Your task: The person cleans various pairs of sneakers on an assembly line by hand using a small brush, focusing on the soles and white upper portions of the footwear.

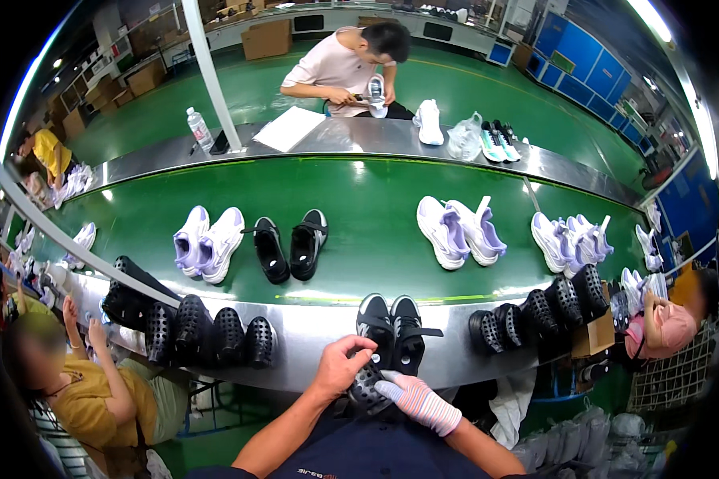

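My right hand [417, 399], in a striped knit glove, grips a black perforated shoe last [367, 389] close to my body. My bare left hand [345, 369] is at the last's left side, thumb and fingertips pinched together above it. Whatever is in that pinch is too small to make out. Just beyond my hands, a pair of black-and-grey shoes stands on the metal ledge, toes pointing away: a left shoe [375, 316] and a right shoe [407, 319]. The right shoe's strap sticks out sideways. A small white spot shows inside each.
Several black perforated lasts line the metal ledge [307, 323] to the left [190, 319] and right [539, 311]. White-and-lilac shoes [208, 246] and another black pair [291, 246] sit on the green belt [359, 207]. A co-worker [347, 72] handles a shoe opposite; others sit at both sides.
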